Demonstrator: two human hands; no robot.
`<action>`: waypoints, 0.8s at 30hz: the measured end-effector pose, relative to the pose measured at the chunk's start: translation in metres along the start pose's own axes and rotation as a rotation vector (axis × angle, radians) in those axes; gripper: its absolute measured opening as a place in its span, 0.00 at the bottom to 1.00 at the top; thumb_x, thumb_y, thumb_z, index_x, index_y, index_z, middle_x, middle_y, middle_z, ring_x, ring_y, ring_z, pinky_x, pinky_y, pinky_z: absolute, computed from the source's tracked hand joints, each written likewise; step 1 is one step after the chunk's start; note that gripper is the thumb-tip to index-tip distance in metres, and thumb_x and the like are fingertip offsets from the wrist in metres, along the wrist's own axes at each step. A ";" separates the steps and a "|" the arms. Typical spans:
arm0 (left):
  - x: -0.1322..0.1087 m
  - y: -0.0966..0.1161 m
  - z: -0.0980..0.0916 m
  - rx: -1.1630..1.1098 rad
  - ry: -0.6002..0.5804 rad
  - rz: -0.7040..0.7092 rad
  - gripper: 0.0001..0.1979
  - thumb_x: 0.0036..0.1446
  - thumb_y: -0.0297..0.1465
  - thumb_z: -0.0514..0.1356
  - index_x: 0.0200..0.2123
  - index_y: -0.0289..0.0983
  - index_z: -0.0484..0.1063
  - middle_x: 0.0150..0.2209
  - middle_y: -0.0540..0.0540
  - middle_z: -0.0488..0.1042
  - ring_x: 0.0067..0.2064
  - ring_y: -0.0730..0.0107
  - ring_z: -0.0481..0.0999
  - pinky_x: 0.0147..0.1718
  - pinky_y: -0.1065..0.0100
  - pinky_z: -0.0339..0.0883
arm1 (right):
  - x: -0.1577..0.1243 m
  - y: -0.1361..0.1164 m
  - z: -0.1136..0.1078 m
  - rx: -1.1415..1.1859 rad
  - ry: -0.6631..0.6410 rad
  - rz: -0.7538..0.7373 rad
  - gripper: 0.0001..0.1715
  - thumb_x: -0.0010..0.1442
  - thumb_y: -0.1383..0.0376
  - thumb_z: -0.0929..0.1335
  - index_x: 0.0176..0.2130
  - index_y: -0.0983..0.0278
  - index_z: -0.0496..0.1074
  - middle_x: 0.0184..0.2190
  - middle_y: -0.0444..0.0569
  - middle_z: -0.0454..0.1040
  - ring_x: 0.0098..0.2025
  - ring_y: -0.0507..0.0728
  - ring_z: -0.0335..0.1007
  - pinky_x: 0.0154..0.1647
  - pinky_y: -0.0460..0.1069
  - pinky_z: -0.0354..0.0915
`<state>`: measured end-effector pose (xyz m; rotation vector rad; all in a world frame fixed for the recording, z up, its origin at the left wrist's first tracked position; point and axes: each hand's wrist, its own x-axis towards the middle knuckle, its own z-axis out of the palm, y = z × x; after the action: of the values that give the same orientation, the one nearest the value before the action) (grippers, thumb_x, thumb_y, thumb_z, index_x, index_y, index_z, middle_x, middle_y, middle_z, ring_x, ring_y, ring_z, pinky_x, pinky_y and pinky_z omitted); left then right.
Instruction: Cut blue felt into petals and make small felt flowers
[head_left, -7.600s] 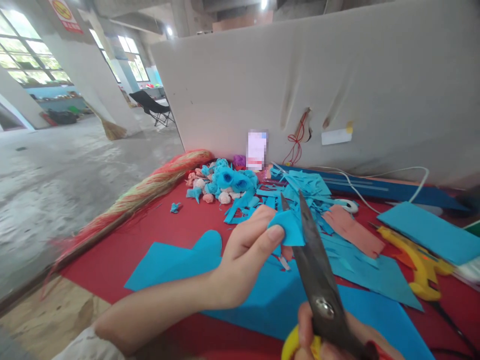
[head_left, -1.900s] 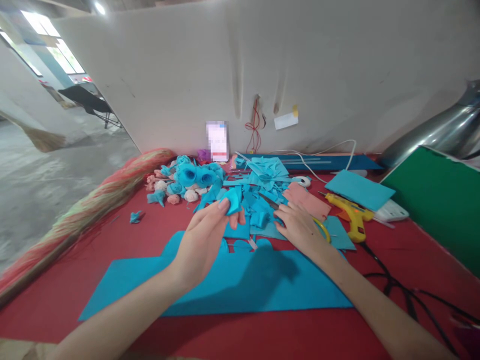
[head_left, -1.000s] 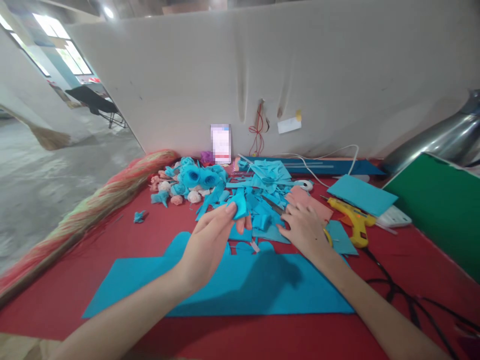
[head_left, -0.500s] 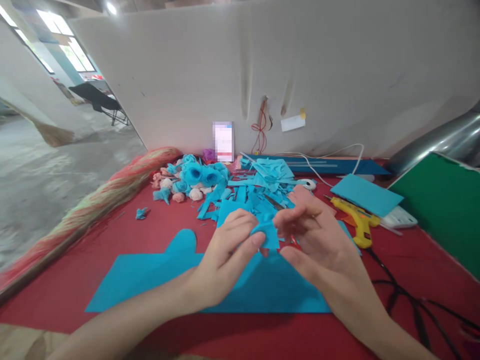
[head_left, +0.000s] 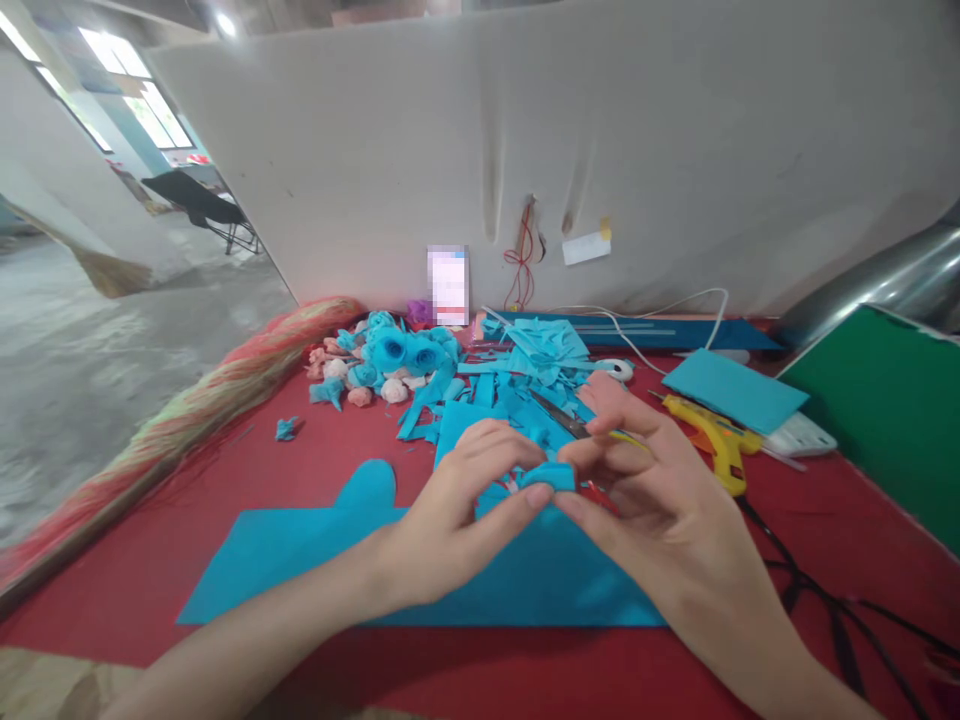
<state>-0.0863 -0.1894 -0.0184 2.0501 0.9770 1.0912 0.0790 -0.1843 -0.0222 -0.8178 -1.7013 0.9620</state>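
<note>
A small curled piece of blue paper (head_left: 551, 476) is pinched between my hands above a large blue sheet (head_left: 300, 560). My left hand (head_left: 469, 500) grips its left end, thumb in front and fingers behind. At the right end, my right hand (head_left: 652, 490) closes its thumb and fingertips on the same piece. Just behind my right hand lie scissors (head_left: 559, 413), their blades pointing up and left and their handles partly hidden by my fingers. The table (head_left: 300, 470) is red.
Blue paper scraps (head_left: 525, 375) pile up at the back, beside blue, pink and white paper flowers (head_left: 390, 350). On the right are a yellow glue gun (head_left: 724, 455) with a black cord, a blue paper stack (head_left: 735, 388) and a green board (head_left: 885, 420). A phone (head_left: 448, 288) leans against the wall.
My right thumb and fingers have come in from apart and closed on the paper's right end. The paper, flatter before, is now curled over. My left hand has shifted slightly right.
</note>
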 end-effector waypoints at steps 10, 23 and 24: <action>-0.006 0.012 -0.006 -0.068 0.077 0.044 0.03 0.52 0.25 0.57 0.31 0.38 0.65 0.30 0.48 0.70 0.35 0.70 0.69 0.46 0.63 0.57 | -0.003 -0.006 0.006 0.117 0.043 -0.104 0.18 0.51 0.76 0.67 0.38 0.56 0.63 0.29 0.40 0.68 0.31 0.48 0.68 0.35 0.41 0.70; -0.008 0.025 -0.008 -0.035 0.134 0.282 0.02 0.52 0.23 0.58 0.30 0.34 0.67 0.26 0.48 0.73 0.29 0.73 0.71 0.45 0.62 0.59 | -0.007 -0.009 0.004 0.607 -0.165 0.119 0.10 0.53 0.66 0.70 0.36 0.56 0.65 0.27 0.41 0.69 0.31 0.48 0.67 0.33 0.42 0.66; -0.008 0.025 -0.008 -0.046 0.141 0.301 0.01 0.51 0.23 0.58 0.29 0.33 0.67 0.25 0.48 0.72 0.28 0.74 0.70 0.43 0.63 0.60 | -0.007 -0.009 0.003 0.637 -0.177 0.136 0.08 0.55 0.65 0.69 0.36 0.56 0.65 0.28 0.41 0.69 0.31 0.48 0.66 0.34 0.41 0.66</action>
<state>-0.0885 -0.2081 0.0017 2.1526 0.7148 1.4161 0.0772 -0.1956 -0.0176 -0.4319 -1.3590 1.5970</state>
